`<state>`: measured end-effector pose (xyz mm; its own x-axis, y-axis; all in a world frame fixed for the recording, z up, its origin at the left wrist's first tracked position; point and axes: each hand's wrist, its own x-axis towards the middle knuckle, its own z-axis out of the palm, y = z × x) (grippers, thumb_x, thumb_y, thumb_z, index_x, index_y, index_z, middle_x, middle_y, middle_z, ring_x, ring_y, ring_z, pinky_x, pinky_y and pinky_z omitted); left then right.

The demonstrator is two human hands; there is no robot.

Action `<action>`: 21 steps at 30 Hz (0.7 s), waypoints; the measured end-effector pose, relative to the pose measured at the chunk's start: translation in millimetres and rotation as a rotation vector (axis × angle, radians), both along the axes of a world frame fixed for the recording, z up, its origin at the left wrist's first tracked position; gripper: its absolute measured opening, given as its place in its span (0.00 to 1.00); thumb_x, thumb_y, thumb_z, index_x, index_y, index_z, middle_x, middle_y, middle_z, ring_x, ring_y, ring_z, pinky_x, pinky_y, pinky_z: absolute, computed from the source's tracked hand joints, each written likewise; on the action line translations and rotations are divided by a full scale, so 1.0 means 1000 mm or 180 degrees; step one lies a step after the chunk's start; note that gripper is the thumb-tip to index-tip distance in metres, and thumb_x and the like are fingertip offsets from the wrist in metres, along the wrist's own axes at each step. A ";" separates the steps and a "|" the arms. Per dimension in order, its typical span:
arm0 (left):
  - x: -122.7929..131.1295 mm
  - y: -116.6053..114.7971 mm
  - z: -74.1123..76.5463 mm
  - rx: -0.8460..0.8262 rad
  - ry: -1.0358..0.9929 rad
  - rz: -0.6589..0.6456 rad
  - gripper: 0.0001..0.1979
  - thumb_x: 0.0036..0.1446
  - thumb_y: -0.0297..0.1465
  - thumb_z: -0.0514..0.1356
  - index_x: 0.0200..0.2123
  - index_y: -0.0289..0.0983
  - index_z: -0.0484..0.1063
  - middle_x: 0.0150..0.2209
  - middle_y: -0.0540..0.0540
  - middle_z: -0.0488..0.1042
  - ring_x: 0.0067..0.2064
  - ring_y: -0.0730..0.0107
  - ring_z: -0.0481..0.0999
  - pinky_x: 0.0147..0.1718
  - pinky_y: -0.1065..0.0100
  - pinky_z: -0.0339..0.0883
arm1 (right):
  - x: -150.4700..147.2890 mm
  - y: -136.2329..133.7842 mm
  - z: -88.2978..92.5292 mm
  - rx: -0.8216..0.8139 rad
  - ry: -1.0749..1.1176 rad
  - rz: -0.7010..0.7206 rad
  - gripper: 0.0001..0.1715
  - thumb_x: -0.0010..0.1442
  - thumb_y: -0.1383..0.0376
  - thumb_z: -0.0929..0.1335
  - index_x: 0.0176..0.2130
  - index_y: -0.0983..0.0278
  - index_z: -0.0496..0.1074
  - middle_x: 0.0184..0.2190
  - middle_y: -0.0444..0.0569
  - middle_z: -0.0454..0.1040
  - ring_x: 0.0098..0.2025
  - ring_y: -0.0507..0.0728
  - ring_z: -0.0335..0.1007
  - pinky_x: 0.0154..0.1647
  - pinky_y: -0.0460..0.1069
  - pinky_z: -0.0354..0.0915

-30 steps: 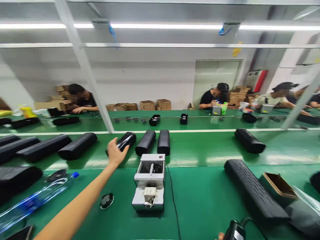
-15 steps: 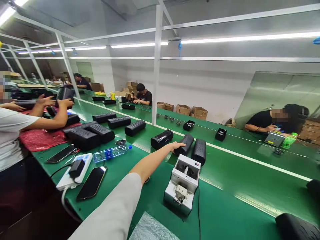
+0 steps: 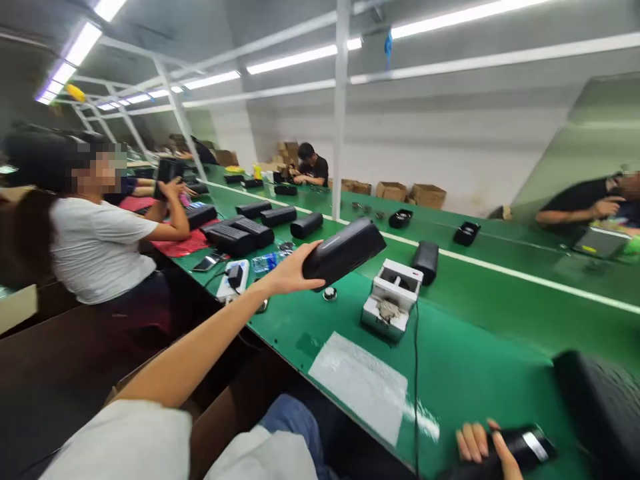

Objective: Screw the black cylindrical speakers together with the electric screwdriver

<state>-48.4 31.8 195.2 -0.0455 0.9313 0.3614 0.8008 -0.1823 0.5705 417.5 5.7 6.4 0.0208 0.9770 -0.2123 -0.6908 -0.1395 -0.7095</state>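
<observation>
Right hand [image 3: 480, 445] at the bench's near edge, fingers curled round a black tool [image 3: 520, 450]. Left hand [image 3: 290, 270] clamps a black speaker casing [image 3: 345, 252] aloft over the near-left edge (better to support its far end), white dispenser [image 3: 393, 300] beyond.

I see a long black speaker housing [image 3: 345, 251] raised clear of the green bench, tilted up rightward; a black tool [image 3: 520, 448] lies low, near the bench edge.

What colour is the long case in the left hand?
Black, matte. The head view shows the case held up by the left hand over the green table.
</observation>
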 end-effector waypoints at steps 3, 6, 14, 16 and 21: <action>0.021 -0.053 -0.031 -0.0091 0.0347 -0.0469 0.52 0.53 0.36 0.76 0.78 0.41 0.59 0.74 0.35 0.66 0.74 0.37 0.67 0.76 0.40 0.58 | 0.001 -0.001 -0.005 0.0098 0.0088 -0.0216 0.31 0.46 0.57 0.87 0.41 0.57 0.72 0.24 0.36 0.59 0.24 0.49 0.57 0.22 0.45 0.64; 0.047 -0.066 -0.064 0.0091 0.1340 -0.1077 0.49 0.61 0.34 0.72 0.79 0.44 0.55 0.71 0.35 0.69 0.69 0.40 0.71 0.71 0.42 0.65 | 0.000 0.001 -0.008 0.0081 0.0022 -0.0332 0.30 0.49 0.55 0.84 0.43 0.59 0.71 0.25 0.35 0.57 0.25 0.48 0.54 0.25 0.43 0.60; 0.078 -0.024 -0.120 0.0195 0.2079 -0.1708 0.51 0.59 0.33 0.74 0.80 0.39 0.54 0.71 0.30 0.70 0.70 0.38 0.71 0.70 0.42 0.67 | -0.004 -0.001 -0.003 0.0263 -0.0241 -0.0436 0.33 0.50 0.53 0.84 0.44 0.60 0.68 0.24 0.33 0.58 0.23 0.47 0.52 0.24 0.42 0.55; 0.075 -0.023 -0.127 0.0228 0.2119 -0.1729 0.51 0.58 0.31 0.75 0.80 0.39 0.55 0.73 0.30 0.69 0.72 0.38 0.68 0.72 0.42 0.65 | -0.004 0.000 -0.001 0.0304 -0.0369 -0.0453 0.33 0.50 0.52 0.84 0.44 0.59 0.67 0.23 0.32 0.57 0.23 0.46 0.50 0.23 0.42 0.53; 0.071 -0.026 -0.131 0.0246 0.2077 -0.1915 0.53 0.58 0.28 0.74 0.81 0.42 0.54 0.74 0.32 0.68 0.74 0.39 0.67 0.74 0.43 0.63 | -0.010 -0.014 0.010 0.0392 -0.0964 -0.0460 0.36 0.51 0.49 0.83 0.48 0.57 0.65 0.24 0.31 0.58 0.20 0.46 0.49 0.22 0.43 0.51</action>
